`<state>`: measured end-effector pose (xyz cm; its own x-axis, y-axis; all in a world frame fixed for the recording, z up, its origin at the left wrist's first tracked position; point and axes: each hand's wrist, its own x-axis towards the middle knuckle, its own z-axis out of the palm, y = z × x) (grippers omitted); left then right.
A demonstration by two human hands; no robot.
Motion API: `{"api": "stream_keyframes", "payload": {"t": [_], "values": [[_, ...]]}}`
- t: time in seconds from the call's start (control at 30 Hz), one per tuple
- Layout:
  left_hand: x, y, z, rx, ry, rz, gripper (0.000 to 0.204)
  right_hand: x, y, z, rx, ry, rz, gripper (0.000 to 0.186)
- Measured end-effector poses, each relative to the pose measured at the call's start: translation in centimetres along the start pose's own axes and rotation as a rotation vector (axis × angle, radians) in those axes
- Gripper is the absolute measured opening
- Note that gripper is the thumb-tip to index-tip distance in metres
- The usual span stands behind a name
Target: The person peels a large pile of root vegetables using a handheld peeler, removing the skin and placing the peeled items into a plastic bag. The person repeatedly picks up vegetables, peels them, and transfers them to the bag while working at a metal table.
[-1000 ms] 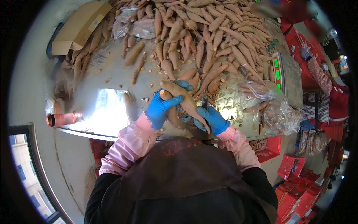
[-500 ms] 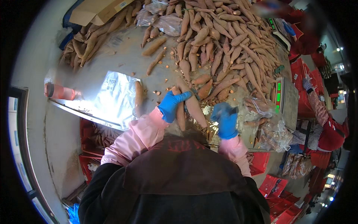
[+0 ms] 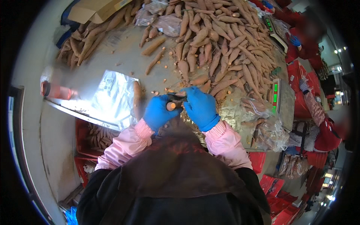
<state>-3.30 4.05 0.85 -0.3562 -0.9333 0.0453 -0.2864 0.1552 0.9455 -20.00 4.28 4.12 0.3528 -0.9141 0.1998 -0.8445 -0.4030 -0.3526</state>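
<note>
In front of my chest, my left hand (image 3: 156, 112), in a blue glove, is closed round a sweet potato whose freshly cut pale orange end (image 3: 171, 106) faces up. Close on its right, my right hand (image 3: 201, 107), also gloved in blue, grips a small dark-bladed knife (image 3: 177, 97) held right by that cut end. Most of the knife's handle is hidden by the fingers. Beyond the hands lies a big heap of sweet potatoes (image 3: 225, 41), with small cut-off bits scattered on the metal table (image 3: 123, 48).
A silvery bag (image 3: 112, 93) lies left, a sweet potato (image 3: 137, 99) along its edge. A pinkish bottle (image 3: 56, 91) is at the table's left end. To the right are a clear bag of sweet potatoes (image 3: 268, 131) and a scale (image 3: 283, 105). Red crates and other people stand further right.
My right hand has swung left and in to meet my left hand. My left hand has drawn slightly back and left, turning a sweet potato so its cut end shows.
</note>
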Motion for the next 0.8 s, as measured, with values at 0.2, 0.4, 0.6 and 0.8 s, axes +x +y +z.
{"api": "stream_keyframes", "payload": {"t": [0.2, 0.4, 0.6, 0.8], "values": [[0.0, -0.9, -0.3, 0.093, 0.007, 0.083, 0.03, -0.1, 0.0, 0.6, 0.079, -0.041, 0.053, 0.031], [0.2, -1.6, -0.9, -0.071, -0.165, -0.088, 0.039, 0.1, 4.7, 4.1, 0.09, -0.168, 0.233, 0.026], [1.1, 0.4, -3.1, -0.75, -0.136, -0.306, 0.033, -5.3, 11.3, 8.2, 1.075, -0.306, 0.734, 0.021], [0.7, -3.3, -2.4, -1.2, -0.072, -0.429, 0.04, -3.4, -1.0, 4.8, 1.357, -0.18, 0.533, 0.043]]}}
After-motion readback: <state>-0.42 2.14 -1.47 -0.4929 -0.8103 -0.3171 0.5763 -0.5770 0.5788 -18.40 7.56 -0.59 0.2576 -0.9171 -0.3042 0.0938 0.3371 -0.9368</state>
